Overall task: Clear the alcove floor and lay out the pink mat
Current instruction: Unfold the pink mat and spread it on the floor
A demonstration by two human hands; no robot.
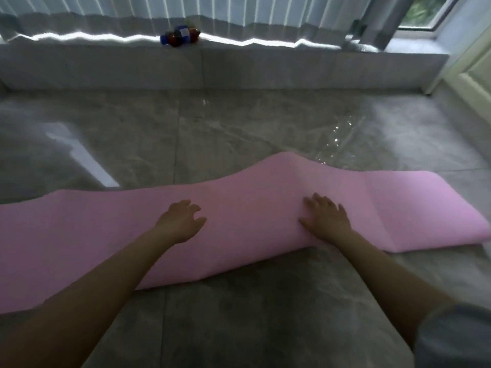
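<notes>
Flattening a long pink foam mat [239, 213], spread crosswise over the grey marble-tile floor [239, 128] in front of the low stone window ledge [239, 67]. Still humped: a raised fold near the mat's middle, creases toward its right end.

Right hand [325, 221] laid flat on the mat just below the hump, fingers straight, gripping nothing. Left hand [182, 221] at the mat's centre-left, fingers loosely bent, hovering or barely touching; hard to tell which; holding nothing.

Best done by pressing palms down and sweeping outward from the hump toward each end, not bunching foam inward.

Beyond the mat: a small cluster of blue and red toy pieces [180, 36] up on the ledge, well apart from the mat, under pale pleated curtains [186, 9]. Nothing lying on the floor between mat and ledge.
</notes>
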